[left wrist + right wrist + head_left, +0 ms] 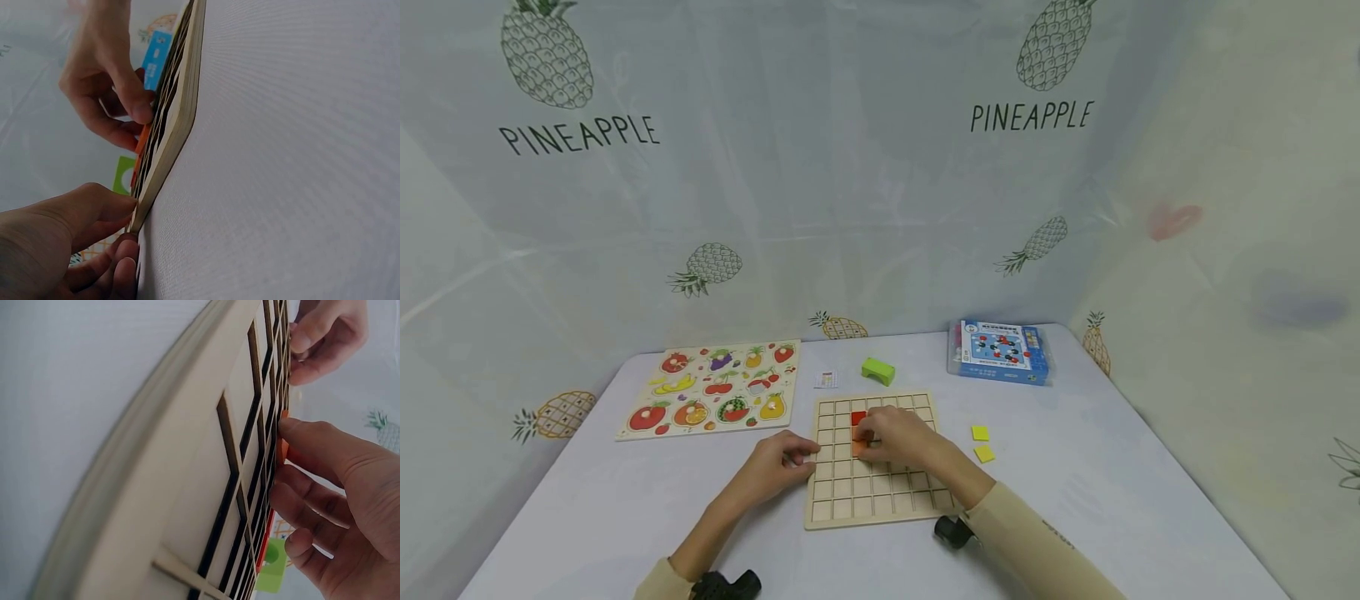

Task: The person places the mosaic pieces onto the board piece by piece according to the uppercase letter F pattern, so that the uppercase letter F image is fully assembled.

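Note:
A wooden grid board (pixel 842 510) with square cells lies on the white table. My right hand (pixel 901 437) is over its middle and pinches an orange square tile (pixel 858 450) at one of the cells; in the right wrist view the thumb presses on the orange tile (pixel 284 447). A red tile (pixel 858 417) lies just beyond it on the board, partly behind the fingers. At the board's left edge, my left hand (pixel 772 468) grips the rim between thumb and fingers, as the left wrist view shows.
Right of the board lie two yellow tiles (pixel 984 453). Behind it are a green arched block (pixel 877 372) and a small printed card (pixel 826 379). A fruit picture board (pixel 715 421) lies at the back left, a blue box (pixel 1003 371) at the back right.

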Tool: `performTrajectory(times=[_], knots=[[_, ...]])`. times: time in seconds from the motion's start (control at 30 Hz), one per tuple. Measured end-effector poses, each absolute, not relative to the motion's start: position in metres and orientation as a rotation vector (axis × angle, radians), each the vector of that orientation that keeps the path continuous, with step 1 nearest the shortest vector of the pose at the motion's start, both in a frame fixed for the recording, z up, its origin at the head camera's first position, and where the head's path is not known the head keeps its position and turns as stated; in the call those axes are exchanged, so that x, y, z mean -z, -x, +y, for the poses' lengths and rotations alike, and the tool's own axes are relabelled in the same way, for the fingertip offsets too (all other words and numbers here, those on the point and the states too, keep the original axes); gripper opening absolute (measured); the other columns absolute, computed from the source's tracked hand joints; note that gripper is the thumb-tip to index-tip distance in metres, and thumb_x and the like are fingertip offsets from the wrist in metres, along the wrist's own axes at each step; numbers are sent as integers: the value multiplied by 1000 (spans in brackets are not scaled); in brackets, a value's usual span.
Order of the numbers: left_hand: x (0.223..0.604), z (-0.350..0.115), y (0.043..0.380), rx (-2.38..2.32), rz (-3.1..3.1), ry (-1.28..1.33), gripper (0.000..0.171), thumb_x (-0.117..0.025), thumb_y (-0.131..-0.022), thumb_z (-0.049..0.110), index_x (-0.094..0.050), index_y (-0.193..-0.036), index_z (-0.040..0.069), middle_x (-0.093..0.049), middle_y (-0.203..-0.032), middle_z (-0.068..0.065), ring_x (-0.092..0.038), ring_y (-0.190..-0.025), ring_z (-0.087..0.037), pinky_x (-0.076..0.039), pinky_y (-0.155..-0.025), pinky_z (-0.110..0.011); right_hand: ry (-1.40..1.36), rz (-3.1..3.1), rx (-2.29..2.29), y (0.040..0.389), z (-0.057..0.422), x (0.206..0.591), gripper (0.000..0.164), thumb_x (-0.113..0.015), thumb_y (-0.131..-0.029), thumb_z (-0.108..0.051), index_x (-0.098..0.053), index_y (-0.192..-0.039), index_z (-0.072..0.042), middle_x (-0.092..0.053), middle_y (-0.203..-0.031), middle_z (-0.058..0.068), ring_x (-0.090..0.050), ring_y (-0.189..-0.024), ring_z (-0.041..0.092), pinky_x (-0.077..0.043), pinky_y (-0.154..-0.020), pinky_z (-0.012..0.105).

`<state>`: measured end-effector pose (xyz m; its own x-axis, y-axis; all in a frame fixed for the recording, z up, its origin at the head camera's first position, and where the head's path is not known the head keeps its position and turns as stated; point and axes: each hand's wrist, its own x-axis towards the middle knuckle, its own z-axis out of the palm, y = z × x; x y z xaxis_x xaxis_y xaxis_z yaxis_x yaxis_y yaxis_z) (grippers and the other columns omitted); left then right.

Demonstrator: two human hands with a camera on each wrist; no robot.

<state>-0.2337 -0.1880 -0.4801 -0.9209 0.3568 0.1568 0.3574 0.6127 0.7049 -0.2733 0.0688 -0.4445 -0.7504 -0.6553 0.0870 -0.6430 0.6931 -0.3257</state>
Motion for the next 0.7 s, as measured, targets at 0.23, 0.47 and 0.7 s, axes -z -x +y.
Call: performTrajectory(times=[0.23, 0.47, 0.7], knots=[[480, -187, 233, 1241, -2803, 626, 23, -75, -83, 11, -74, -105, 7, -64, -89, -2, -55, -78, -10, -48, -66, -18, 1107, 2876, 509, 272, 73, 444, 24, -75, -86, -34, -74, -105, -18, -67, -93, -6, -56, -80, 4, -49, -74, 21], [479, -186, 233, 1243, -2822, 604, 23, -75, -84, 12, -74, -106, 8, -63, -89, -2, -54, -77, -8, -48, -66, -18, 1047, 2859, 516, 268, 89, 438, 23, -75, -86, -31, -74, -107, -20, -69, -97, -6, -58, -84, 6, -48, -74, 22], [481, -187, 234, 1236, -2833, 592, 23, -76, -83, 12, -74, -106, 9, -62, -89, -1, -54, -78, -7, -48, -66, -18, 1043, 2843, 584, 260, 114, 430, 24, -75, -86, -31, -74, -106, -18, -68, -95, -4, -55, -74, 6, -46, -68, 21]])
